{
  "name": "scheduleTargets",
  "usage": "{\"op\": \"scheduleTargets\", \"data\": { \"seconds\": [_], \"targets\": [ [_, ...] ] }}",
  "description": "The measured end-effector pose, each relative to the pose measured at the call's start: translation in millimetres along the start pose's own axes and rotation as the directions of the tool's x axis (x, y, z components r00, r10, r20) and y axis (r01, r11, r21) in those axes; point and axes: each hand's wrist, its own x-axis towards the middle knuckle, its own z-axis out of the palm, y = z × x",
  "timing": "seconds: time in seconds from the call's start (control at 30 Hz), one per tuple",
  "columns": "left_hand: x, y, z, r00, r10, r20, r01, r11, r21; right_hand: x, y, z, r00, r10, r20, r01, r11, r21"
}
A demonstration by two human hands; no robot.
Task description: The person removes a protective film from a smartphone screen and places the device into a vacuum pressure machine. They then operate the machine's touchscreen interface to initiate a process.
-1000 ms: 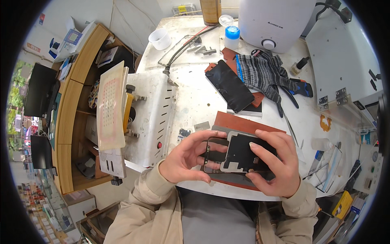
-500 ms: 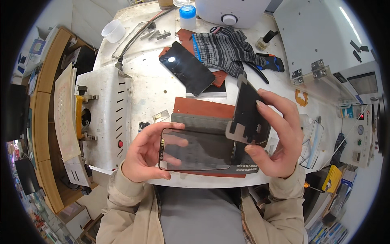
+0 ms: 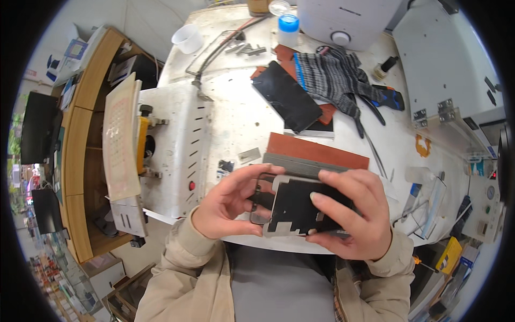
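Note:
My left hand (image 3: 225, 206) is closed around the end of a clear, dark-edged phone glass (image 3: 259, 201). My right hand (image 3: 359, 214) grips a black plate (image 3: 292, 206) with silver edge and tabs, lying flat over much of the glass, its fingertips on the top face. Beneath and behind both sit a grey ridged pad (image 3: 295, 163) and a rust-red mat (image 3: 319, 147). A dark phone screen (image 3: 281, 96) rests beyond, beside a striped knit glove (image 3: 327, 78).
Left stands a white metal machine (image 3: 177, 150) with a raised pale plate (image 3: 118, 145). Behind are a cup (image 3: 186, 37), a blue-lidded jar (image 3: 288, 29) and a white appliance (image 3: 343, 19). Pliers (image 3: 386, 97), a small bottle (image 3: 385, 68) and a metal cabinet (image 3: 434, 64) are at right.
Half a second ago my right hand held the black plate raised and tilted, right of the glass; it has come down leftward and flat over the glass, which my left hand still holds.

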Motion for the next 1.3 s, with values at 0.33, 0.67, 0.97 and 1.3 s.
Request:
{"op": "scheduleTargets", "data": {
  "seconds": [0.33, 0.67, 0.97, 1.3],
  "targets": [
    [-2.1, -0.8, 2.1, 0.998, -0.031, -0.062, 0.031, 1.0, -0.006, 1.4, 0.2, 16.7, 0.999, 0.014, 0.05, -0.011, 0.997, -0.071],
    [0.2, -1.8, -0.6, 1.0, 0.005, 0.023, -0.005, 1.0, -0.01, 1.5, 1.1, 22.0, 0.998, 0.033, 0.055, -0.029, 0.997, -0.065],
    [0.5, -0.3, 0.1, 1.0, -0.007, 0.02, 0.007, 1.0, -0.013, 1.5, 2.3, 24.3, 0.998, 0.033, 0.06, -0.03, 0.998, -0.056],
    [1.3, 1.2, 1.0, 1.0, -0.012, 0.017, 0.012, 1.0, -0.016, 3.0, 3.2, 25.1, 0.997, 0.038, 0.072, -0.035, 0.998, -0.043]
  ]
}}
